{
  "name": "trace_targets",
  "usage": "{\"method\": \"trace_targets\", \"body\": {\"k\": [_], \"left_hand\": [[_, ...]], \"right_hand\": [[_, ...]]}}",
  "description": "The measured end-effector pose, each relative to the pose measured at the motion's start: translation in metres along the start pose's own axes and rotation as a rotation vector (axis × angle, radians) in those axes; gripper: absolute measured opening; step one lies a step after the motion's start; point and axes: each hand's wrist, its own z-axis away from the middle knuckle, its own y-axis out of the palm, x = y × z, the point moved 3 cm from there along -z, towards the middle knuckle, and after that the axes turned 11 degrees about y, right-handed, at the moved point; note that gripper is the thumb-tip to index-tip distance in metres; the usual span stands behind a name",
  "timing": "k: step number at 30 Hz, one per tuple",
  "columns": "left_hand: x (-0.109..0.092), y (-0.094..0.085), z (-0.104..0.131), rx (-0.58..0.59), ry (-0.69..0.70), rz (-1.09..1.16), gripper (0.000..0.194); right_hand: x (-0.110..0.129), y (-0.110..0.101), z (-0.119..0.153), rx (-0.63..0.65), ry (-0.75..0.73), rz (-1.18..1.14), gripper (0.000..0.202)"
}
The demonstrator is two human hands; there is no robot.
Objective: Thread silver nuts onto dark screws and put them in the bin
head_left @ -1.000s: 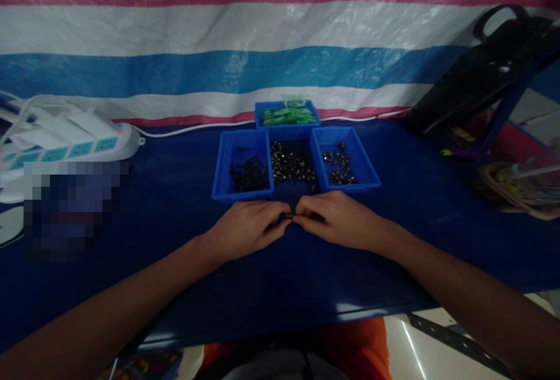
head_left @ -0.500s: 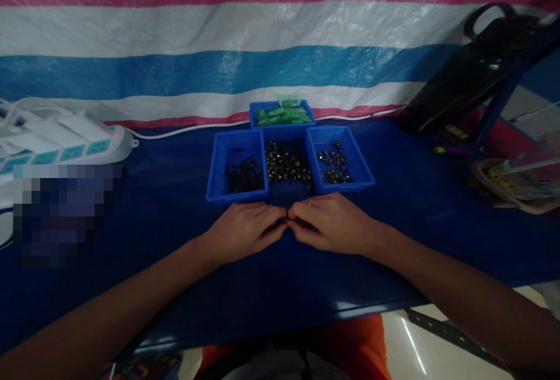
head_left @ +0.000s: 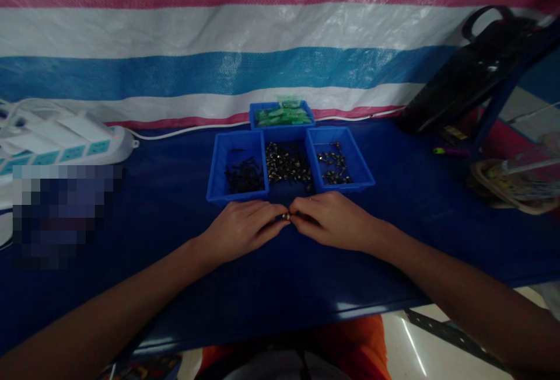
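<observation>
The bench [head_left: 280,286] has a smooth, dark blue top, which shines in pale spots along its near edge. At its back edge hangs a plastic sheet [head_left: 175,30] with wide red, white and blue stripes, wrinkled and a little glossy. A white cable [head_left: 188,131] runs along this back edge, from the power strip [head_left: 98,149] at the left back corner towards the right. Below the strip, one patch is blurred into squares, and I cannot tell what is there.

Near the right back corner a black bottle [head_left: 464,76] leans, and a basket [head_left: 503,193] stands closer to the right edge. Beyond the near edge, a pale floor [head_left: 406,345] is visible.

Between the middle of the bench and its back edge are three blue boxes [head_left: 238,198]; the rear one contains green packets [head_left: 284,114]. A pile of metal parts [head_left: 289,164] lies between the front two.

In front of them, towards the near edge, the left hand [head_left: 245,225] and the right hand [head_left: 335,219] meet, thumbs and forefingers almost closed, pinching one small metal piece [head_left: 286,216] between their fingertips.
</observation>
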Motion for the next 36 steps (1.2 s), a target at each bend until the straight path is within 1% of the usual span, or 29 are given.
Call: {"method": "trace_targets", "body": {"k": [4, 10, 14, 18, 20, 22, 28, 32, 36], "left_hand": [[-0.002, -0.001, 0.0, -0.007, 0.053, -0.024, 0.015], [-0.003, 0.001, 0.002, -0.011, 0.13, -0.045, 0.017], [-0.004, 0.001, 0.003, -0.027, 0.144, -0.063, 0.019], [-0.005, -0.001, 0.004, -0.046, 0.16, -0.079, 0.022], [-0.005, -0.002, 0.004, -0.063, 0.152, -0.084, 0.024], [-0.004, -0.002, 0.004, -0.081, 0.123, -0.088, 0.026], [0.0, -0.002, 0.003, -0.11, 0.016, -0.081, 0.021], [0.0, 0.001, 0.003, -0.055, -0.021, -0.091, 0.018], [-0.002, 0.002, 0.001, -0.007, 0.005, -0.087, 0.018]], "right_hand": [[0.001, 0.001, 0.0, 0.031, -0.011, -0.059, 0.013], [0.0, 0.004, -0.001, 0.078, -0.006, -0.101, 0.01], [0.0, 0.001, -0.002, 0.076, -0.011, -0.169, 0.008], [0.0, -0.002, -0.002, 0.109, -0.03, -0.268, 0.01], [-0.001, -0.002, -0.002, 0.115, -0.026, -0.302, 0.012], [-0.002, -0.004, -0.003, 0.093, -0.01, -0.312, 0.012], [-0.003, -0.007, -0.002, 0.002, 0.032, -0.255, 0.011], [-0.001, -0.004, 0.0, -0.047, 0.007, -0.14, 0.017], [0.001, -0.001, 0.002, -0.082, -0.04, -0.017, 0.022]]}}
